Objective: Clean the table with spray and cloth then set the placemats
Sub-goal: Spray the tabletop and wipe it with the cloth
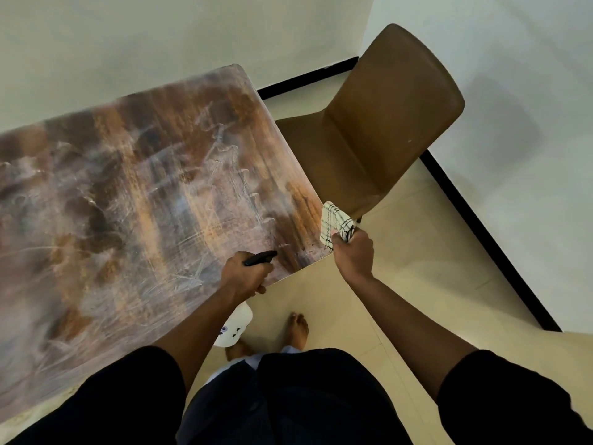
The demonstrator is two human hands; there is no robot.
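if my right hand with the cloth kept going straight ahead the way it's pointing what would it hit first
Probably the brown chair. The right hand holds the checked cloth just off the table's corner, pointing up-frame toward the chair seat. Depth is unclear; it may pass above the seat.

We wear black sleeves (96,396) ending past the elbows, dark trousers (288,406), and bare feet (298,327) beside the desk (128,187).
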